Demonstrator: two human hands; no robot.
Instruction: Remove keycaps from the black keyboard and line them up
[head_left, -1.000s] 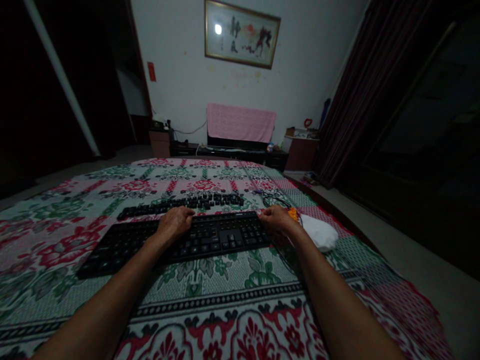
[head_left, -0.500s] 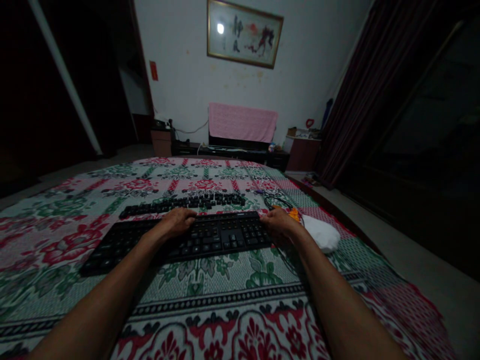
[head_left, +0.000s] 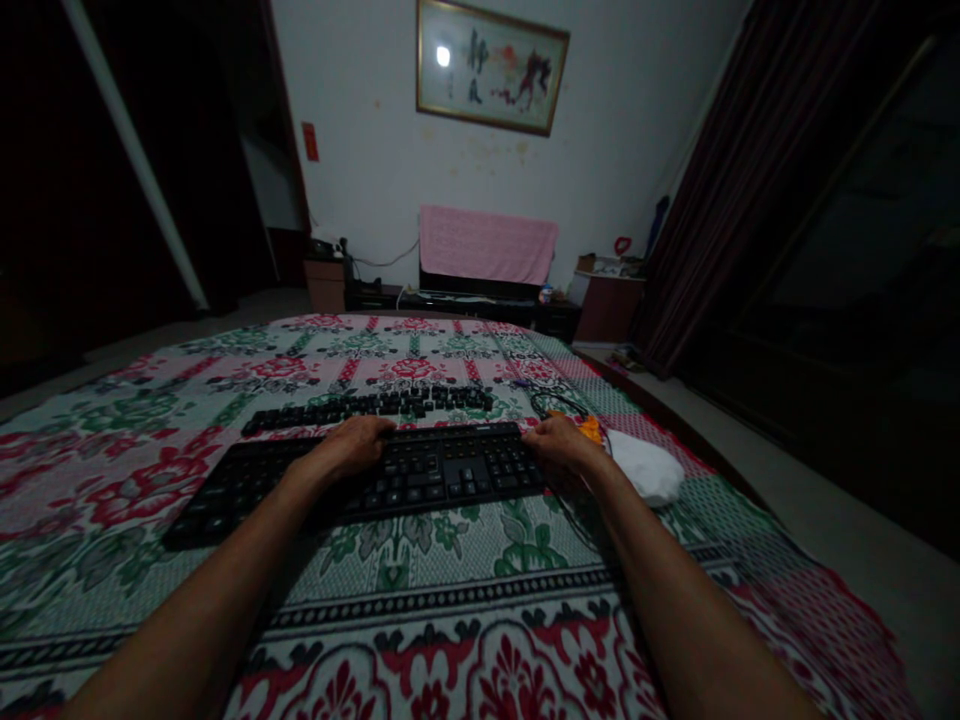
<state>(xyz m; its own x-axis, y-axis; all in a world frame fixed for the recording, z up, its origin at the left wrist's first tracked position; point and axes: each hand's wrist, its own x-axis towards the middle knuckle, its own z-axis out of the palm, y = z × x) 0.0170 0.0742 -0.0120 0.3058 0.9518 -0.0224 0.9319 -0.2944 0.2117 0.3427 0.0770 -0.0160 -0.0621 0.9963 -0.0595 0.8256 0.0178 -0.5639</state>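
A black keyboard (head_left: pixel 420 490) lies at a slant on the patterned cloth, with some keycap places bare along its upper rows. My left hand (head_left: pixel 358 443) reaches across it and is closed on its far edge near the middle; its lower fingers are partly hidden. At the keyboard's right end, my right hand (head_left: pixel 559 443) is closed around the edge, thumb on the near side. Loose black keycaps (head_left: pixel 367 406) lie in uneven rows just beyond the keyboard.
Right of my right hand are a white bundle (head_left: pixel 646 470), an orange item (head_left: pixel 591 429) and a looped black cable (head_left: pixel 559 400). The floral cloth (head_left: pixel 405 650) covers the bed. Farther off stand a low cabinet and a screen draped with a pink towel (head_left: pixel 487 243).
Both hands keep their places on the keyboard. The whole view has shifted very slightly; nothing else visibly differs.
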